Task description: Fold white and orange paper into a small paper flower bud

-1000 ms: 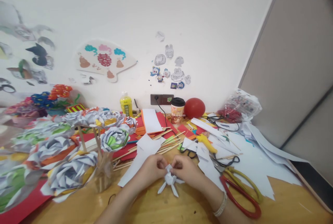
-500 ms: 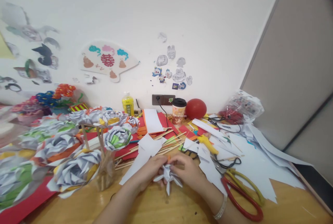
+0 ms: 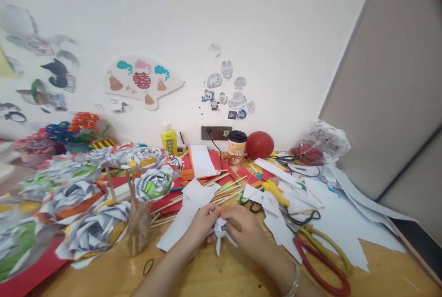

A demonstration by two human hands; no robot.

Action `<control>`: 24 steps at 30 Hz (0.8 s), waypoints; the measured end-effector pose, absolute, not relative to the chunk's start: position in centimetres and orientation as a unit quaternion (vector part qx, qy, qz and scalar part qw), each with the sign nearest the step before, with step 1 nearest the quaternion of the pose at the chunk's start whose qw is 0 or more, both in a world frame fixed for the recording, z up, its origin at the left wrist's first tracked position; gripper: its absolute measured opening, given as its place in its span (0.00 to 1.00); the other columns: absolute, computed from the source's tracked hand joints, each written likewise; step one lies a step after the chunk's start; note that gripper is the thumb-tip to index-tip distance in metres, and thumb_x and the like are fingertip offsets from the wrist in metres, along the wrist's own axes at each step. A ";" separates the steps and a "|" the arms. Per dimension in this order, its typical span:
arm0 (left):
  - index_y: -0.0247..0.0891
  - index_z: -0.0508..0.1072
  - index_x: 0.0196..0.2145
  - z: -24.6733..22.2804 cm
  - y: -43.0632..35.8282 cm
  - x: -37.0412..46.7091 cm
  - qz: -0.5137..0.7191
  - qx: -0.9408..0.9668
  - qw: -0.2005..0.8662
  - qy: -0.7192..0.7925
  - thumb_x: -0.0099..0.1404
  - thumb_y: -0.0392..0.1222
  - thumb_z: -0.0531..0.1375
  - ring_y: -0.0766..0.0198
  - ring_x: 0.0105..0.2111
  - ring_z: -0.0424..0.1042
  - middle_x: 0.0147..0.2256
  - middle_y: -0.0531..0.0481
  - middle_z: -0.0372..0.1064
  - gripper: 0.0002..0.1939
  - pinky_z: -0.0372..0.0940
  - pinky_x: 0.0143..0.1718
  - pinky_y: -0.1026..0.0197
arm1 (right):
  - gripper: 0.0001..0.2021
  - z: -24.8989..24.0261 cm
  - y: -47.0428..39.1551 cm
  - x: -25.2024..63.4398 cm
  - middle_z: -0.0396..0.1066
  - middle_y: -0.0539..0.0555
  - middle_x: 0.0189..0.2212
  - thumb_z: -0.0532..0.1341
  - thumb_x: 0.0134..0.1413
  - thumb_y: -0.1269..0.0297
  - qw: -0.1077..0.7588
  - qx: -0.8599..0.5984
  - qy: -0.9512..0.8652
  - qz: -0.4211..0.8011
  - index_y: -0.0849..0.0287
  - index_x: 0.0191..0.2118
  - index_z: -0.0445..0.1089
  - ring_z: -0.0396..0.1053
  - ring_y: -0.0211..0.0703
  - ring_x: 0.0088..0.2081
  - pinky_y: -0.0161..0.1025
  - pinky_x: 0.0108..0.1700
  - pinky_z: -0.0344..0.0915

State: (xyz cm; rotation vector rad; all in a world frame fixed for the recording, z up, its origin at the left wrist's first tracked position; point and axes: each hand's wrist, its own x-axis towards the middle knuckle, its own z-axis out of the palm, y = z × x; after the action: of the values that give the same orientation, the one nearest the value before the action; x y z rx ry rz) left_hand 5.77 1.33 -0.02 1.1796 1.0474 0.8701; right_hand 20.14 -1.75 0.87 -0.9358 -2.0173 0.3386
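Clock centred on the white piece point(image 3: 219, 232), low mid-view. Left hand point(image 3: 203, 222) and right hand point(image 3: 244, 224) together, fingers closed on it; exact grip partly hidden. Risks, biggest first: whole piece may crush if pinched too hard; folds may pop if one hand slips; points may bend if pushed into the table point(image 3: 196, 276). Around: flowers point(image 3: 95, 230) 9–10, sheets point(image 3: 334, 214) 3, sticks point(image 3: 226, 194) 12, scissors point(image 3: 326, 260) 4, glue gun point(image 3: 275, 192) 2, band point(image 3: 145, 270) 8. Sticks crowd the far side; scissors could catch the right forearm.
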 end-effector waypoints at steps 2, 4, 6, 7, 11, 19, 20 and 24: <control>0.38 0.59 0.21 -0.1 1.3 5.9 0.395 0.507 0.613 0.460 0.49 0.61 0.57 0.75 0.08 0.51 0.10 0.62 0.53 0.22 0.44 0.08 0.72 | 0.09 1.1 -1.7 20.2 0.72 0.54 0.31 0.55 0.53 0.75 0.429 -0.350 -0.823 0.127 0.58 0.36 0.70 0.67 0.42 0.36 0.39 0.40 0.64; 0.38 0.59 0.20 0.0 1.2 6.0 0.404 0.506 0.611 0.455 0.49 0.62 0.57 0.76 0.08 0.50 0.10 0.62 0.52 0.23 0.43 0.08 0.72 | 0.09 1.5 -1.7 20.4 0.72 0.54 0.30 0.54 0.53 0.74 0.424 -0.324 -0.836 0.126 0.58 0.35 0.70 0.67 0.42 0.36 0.39 0.40 0.64; 0.38 0.59 0.21 0.4 1.1 6.0 0.410 0.510 0.615 0.441 0.49 0.61 0.57 0.76 0.08 0.50 0.10 0.62 0.52 0.23 0.44 0.08 0.72 | 0.09 1.9 -1.7 20.8 0.72 0.54 0.32 0.54 0.53 0.74 0.427 -0.328 -0.829 0.148 0.57 0.36 0.70 0.67 0.42 0.38 0.40 0.42 0.63; 0.38 0.60 0.21 0.6 1.1 5.9 0.413 0.513 0.617 0.430 0.50 0.61 0.57 0.75 0.09 0.51 0.11 0.62 0.53 0.22 0.46 0.09 0.72 | 0.09 2.0 -1.6 21.0 0.72 0.54 0.34 0.55 0.52 0.73 0.436 -0.351 -0.812 0.168 0.57 0.37 0.70 0.67 0.42 0.39 0.40 0.44 0.63; 0.37 0.62 0.26 1.5 1.1 5.7 0.430 0.536 0.613 0.390 0.53 0.59 0.57 0.70 0.16 0.62 0.17 0.58 0.62 0.20 0.59 0.17 0.68 | 0.08 2.0 -0.8 21.7 0.71 0.56 0.35 0.57 0.50 0.66 0.484 -0.488 -0.670 0.280 0.60 0.36 0.68 0.68 0.45 0.38 0.41 0.42 0.64; 0.35 0.66 0.27 1.5 1.5 5.4 0.439 0.587 0.574 0.366 0.50 0.50 0.62 0.65 0.25 0.68 0.25 0.53 0.68 0.15 0.63 0.28 0.64 | 0.12 2.0 -0.2 21.9 0.71 0.52 0.25 0.62 0.43 0.56 0.531 -0.458 -0.585 0.408 0.62 0.28 0.68 0.69 0.43 0.29 0.38 0.32 0.65; 0.35 0.68 0.27 1.5 1.4 5.4 0.433 0.607 0.553 0.371 0.49 0.47 0.63 0.63 0.27 0.69 0.27 0.51 0.70 0.13 0.63 0.30 0.63 | 0.11 2.0 -0.3 21.9 0.71 0.53 0.25 0.62 0.43 0.58 0.535 -0.468 -0.583 0.393 0.62 0.28 0.68 0.69 0.43 0.28 0.37 0.32 0.65; 0.37 0.73 0.32 1.8 1.0 5.4 0.409 0.698 0.427 0.404 0.52 0.42 0.61 0.57 0.37 0.70 0.34 0.47 0.73 0.09 0.62 0.41 0.59 | 0.06 1.8 -0.6 21.3 0.72 0.52 0.27 0.61 0.43 0.65 0.518 -0.508 -0.607 0.325 0.60 0.30 0.71 0.69 0.43 0.30 0.37 0.34 0.65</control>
State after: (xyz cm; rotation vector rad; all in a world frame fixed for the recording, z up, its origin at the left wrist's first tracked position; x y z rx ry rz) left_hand 5.41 1.00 1.82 1.7427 1.0089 1.0223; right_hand 21.35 -0.64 1.84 -1.2177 -1.4555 0.7805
